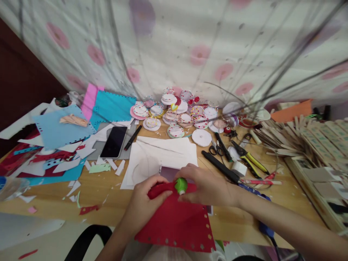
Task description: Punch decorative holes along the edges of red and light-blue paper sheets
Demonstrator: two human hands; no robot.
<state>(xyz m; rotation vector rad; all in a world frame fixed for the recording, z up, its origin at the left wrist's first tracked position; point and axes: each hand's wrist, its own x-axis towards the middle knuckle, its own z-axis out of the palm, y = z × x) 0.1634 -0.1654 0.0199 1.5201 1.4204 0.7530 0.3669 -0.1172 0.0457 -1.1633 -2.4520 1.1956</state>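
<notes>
1. L hand: closed on top L part of red sheet, thumb on near face, fingers behind; edge curls up there.
2. R hand: thumb & fingers closed round green punch, at sheet's top edge, just R of L thumb.
3. Sheet hangs tilted at table's front edge, toward the person; small flower-shaped holes run along R & bottom edges.
4. Behind hands: white paper, flat, sheets overlapping.
5. L of paper: black pen, then phone, screen dark.
6. Far L: lt-blue sheet w/ holes along edges, on/near pile of scraps.
7. Back ctr: lots of paper discs, many stacked, some w/ dotted rims.
8. R side: scissors, blk tool, yellow-handled pliers.
9. Far R: wooden sticks, bunched.
10. Back: floral curtain.
</notes>
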